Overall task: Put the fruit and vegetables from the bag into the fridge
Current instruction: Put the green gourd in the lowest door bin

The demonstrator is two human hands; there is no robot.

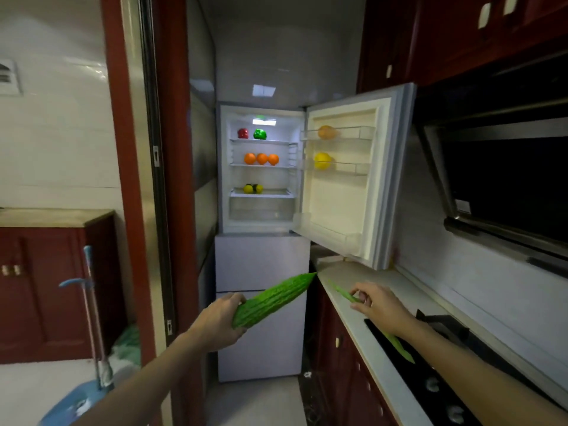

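Note:
My left hand [216, 321] grips the thick end of a green bitter melon [270, 299], whose tip points up and right toward the fridge. My right hand [376, 305] holds a long thin green pod [341, 292] that runs under my wrist to its other end [399, 348]. Straight ahead the fridge [261, 265] stands with its upper door [353, 179] swung open to the right. Its shelves hold a red pepper [242, 133] and a green pepper [259, 134], three oranges [262, 158] and yellow fruit [253, 188]. The door racks hold an orange fruit [326, 132] and a yellow one [322, 160]. The bag is not in view.
A pale countertop [353, 302] runs along the right with a black gas hob [430, 364] set in it and a range hood [498, 186] above. Red cabinets [338, 364] line the right; a red door frame [129, 179] and a blue mop [89, 318] stand at the left.

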